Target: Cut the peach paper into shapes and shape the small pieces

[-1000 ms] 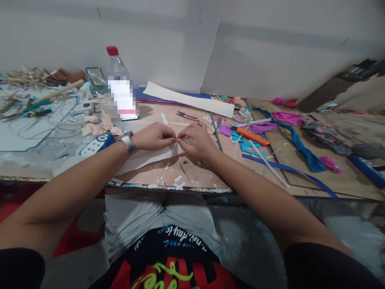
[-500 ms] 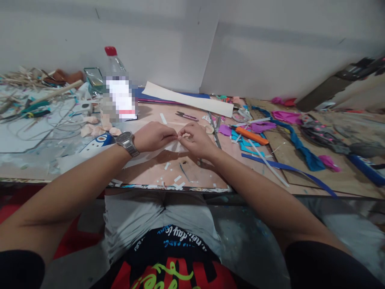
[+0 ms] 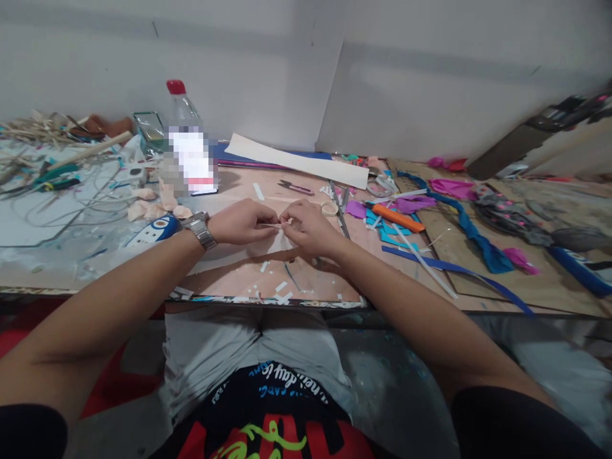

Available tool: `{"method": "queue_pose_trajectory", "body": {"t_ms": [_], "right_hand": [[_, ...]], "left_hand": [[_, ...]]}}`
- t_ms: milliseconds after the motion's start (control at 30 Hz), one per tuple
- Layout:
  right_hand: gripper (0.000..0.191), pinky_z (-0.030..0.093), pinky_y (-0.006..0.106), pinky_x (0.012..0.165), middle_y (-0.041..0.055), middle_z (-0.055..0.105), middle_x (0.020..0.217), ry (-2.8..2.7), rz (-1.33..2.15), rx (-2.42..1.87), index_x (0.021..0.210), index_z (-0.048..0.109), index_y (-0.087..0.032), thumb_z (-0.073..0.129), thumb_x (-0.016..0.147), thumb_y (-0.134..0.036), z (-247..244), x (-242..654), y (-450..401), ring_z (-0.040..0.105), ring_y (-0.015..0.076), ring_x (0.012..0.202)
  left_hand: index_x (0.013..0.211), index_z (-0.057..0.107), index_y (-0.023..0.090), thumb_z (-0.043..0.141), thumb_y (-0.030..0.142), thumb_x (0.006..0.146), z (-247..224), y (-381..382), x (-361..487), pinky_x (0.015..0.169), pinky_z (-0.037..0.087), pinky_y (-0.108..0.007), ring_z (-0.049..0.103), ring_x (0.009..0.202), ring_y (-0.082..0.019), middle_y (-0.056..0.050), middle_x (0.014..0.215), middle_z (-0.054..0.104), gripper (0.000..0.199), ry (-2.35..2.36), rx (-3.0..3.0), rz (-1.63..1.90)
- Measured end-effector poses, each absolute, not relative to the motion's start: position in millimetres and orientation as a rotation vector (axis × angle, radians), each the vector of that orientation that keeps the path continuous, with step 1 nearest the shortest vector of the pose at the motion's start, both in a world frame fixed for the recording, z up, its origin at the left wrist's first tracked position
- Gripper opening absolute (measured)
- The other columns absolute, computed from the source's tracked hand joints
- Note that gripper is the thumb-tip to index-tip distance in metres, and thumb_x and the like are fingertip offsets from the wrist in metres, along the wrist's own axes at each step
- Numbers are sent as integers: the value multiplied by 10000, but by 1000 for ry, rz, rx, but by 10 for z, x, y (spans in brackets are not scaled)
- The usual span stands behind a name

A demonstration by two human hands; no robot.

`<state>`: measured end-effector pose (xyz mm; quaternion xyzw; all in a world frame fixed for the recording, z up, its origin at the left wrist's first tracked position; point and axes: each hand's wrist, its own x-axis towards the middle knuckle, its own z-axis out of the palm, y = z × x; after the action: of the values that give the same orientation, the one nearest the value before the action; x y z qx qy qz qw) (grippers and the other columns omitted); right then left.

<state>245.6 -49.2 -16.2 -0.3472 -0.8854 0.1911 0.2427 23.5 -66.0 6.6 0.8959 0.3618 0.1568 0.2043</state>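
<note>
A thin, whitish, see-through sheet (image 3: 283, 242), paper or cloth I cannot tell, is pinched along its edge between my fingertips just above the table. My left hand (image 3: 243, 220), with a metal watch (image 3: 203, 231) on its wrist, is closed on the sheet from the left. From the right, my right hand (image 3: 308, 226) grips it with thumb and forefinger, almost touching the left fingertips. Part of the sheet hangs below the hands and behind the left wrist. Small thread snips (image 3: 295, 187) lie beyond the hands, and a roll of tape (image 3: 329, 208) sits by my right knuckles.
A red-capped bottle (image 3: 176, 87) and a lit phone (image 3: 194, 159) stand at the back left. An orange cutter (image 3: 398, 218), a blue strip (image 3: 454, 264) and coloured scraps lie to the right. Pliers (image 3: 57, 178) and wire clutter the left. White paper bits (image 3: 282, 286) dot the front edge.
My hands have turned slightly and drawn a little apart at the fingertips, with the pinched edge of the sheet now showing between them. The view has shifted slightly.
</note>
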Motion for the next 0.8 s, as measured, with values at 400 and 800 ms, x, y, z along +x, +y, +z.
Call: {"method": "queue_pose_trajectory", "body": {"t_ms": [400,800], "right_hand": [[141,301,442,988,60,762,968,-2427,522,-912,905,750,-211,642,886,-299,-125,2488,-512,618,259,1056],[149,244,448,1015,30,782,869,-2462,363,-801,873,780,-224,675,928,-314,-147,2490,-531,654,203,928]], "left_hand": [[784,704,142,559,522,949,80,-594,169,558,271,-252,408,565,-107,19,597,517,439,1042,2368,267],[747,619,160,555,565,947,66,-580,157,511,256,-236,357,550,-100,34,598,442,456,989,2186,225]]}}
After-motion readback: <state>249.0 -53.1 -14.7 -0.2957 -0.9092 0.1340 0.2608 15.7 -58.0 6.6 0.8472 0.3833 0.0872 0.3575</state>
